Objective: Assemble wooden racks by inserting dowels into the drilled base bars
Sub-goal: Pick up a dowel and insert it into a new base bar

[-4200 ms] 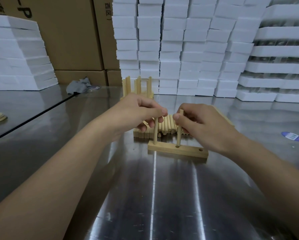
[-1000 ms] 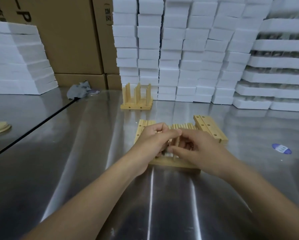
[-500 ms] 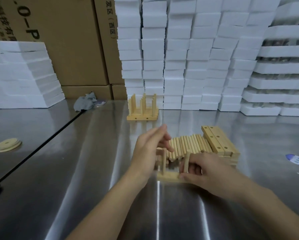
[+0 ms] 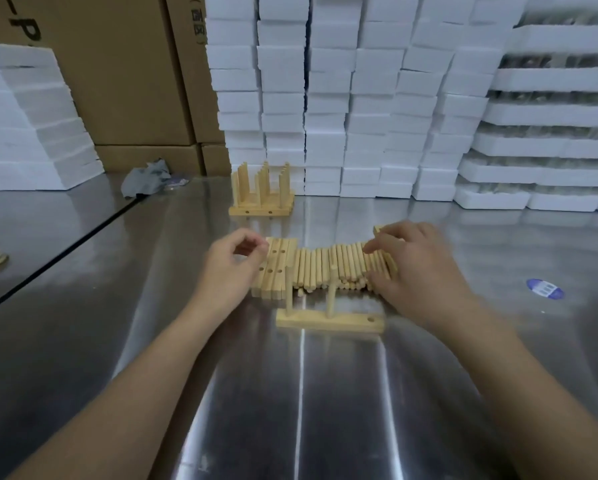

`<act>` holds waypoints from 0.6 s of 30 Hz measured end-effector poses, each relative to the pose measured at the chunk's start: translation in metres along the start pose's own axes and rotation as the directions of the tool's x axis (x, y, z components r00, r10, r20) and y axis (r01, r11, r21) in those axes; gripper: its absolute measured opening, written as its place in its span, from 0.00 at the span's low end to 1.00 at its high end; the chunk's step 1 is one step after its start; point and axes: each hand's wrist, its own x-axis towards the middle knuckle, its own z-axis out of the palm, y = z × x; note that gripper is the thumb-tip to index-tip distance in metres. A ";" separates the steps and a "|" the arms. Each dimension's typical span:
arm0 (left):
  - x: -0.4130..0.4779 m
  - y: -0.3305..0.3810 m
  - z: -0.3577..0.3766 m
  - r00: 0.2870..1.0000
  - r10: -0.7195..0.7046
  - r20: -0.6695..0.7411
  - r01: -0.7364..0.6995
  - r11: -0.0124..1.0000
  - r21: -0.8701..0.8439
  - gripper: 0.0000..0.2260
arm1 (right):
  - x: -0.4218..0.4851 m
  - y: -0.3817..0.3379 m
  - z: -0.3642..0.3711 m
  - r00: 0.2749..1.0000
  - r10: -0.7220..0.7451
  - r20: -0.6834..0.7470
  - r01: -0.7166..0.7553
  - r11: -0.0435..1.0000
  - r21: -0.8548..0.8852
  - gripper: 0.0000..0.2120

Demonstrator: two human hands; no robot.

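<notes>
Right grip (image 4: 418, 271) touches loose dowels (image 4: 320, 268); base bar (image 4: 346, 324) just beside.

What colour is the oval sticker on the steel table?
The sticker is blue with white print; head view.

Steel table (image 4: 325, 410) — foam blocks (image 4: 328, 98), cardboard boxes (image 4: 124, 81) behind.

Pale wood base bar (image 4: 330, 322) flat on table (image 4: 301, 393). 2 dowels (image 4: 288, 289) upright in left & mid holes, right hole open. Just behind: loose dowels (image 4: 325, 268) lying side by side, drilled bars (image 4: 276, 268) stacked at left. Finished rack (image 4: 261, 192) further back.
</notes>
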 end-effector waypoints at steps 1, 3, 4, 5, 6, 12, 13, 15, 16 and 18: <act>0.000 0.000 0.000 1.000 0.005 -0.002 -0.005 1.000 0.013 0.06 | -0.001 0.001 0.005 1.000 -0.004 -0.006 0.004 1.000 -0.018 0.18; -0.002 0.001 0.001 1.000 0.018 0.001 -0.018 0.999 0.031 0.07 | -0.004 0.003 0.016 1.000 -0.004 -0.006 0.004 0.998 -0.055 0.21; -0.003 0.001 0.002 1.000 0.022 0.005 -0.023 0.999 0.043 0.07 | -0.004 0.004 0.021 1.000 0.006 0.000 -0.006 0.998 -0.065 0.22; -0.003 0.001 0.002 1.000 0.023 0.009 -0.023 0.998 0.056 0.07 | -0.005 0.006 0.024 1.000 0.016 0.010 -0.016 0.997 -0.074 0.23; -0.003 0.001 0.002 1.000 0.022 0.014 -0.023 0.998 0.066 0.07 | -0.005 0.008 0.027 1.000 0.022 0.019 -0.020 0.996 -0.085 0.24; -0.004 -0.002 0.002 0.999 0.021 0.035 -0.025 0.994 0.104 0.08 | -0.004 0.012 0.035 1.000 -0.018 0.013 0.018 0.999 -0.050 0.20; -0.004 -0.001 0.003 0.999 0.026 0.031 -0.030 0.994 0.107 0.08 | -0.004 0.011 0.037 1.000 -0.027 0.004 0.027 0.998 -0.050 0.18; -0.003 0.000 0.003 0.999 0.023 0.026 -0.026 0.995 0.101 0.08 | -0.004 0.010 0.040 0.999 -0.034 -0.018 0.033 0.998 -0.050 0.14; -0.003 0.000 0.003 1.000 0.022 0.023 -0.024 0.995 0.093 0.08 | -0.004 0.011 0.041 0.999 -0.034 -0.036 0.032 0.999 -0.041 0.12; -0.003 0.001 0.004 0.999 0.025 0.022 -0.026 0.997 0.075 0.08 | -0.003 0.010 0.040 0.996 -0.038 -0.079 0.037 0.999 -0.020 0.08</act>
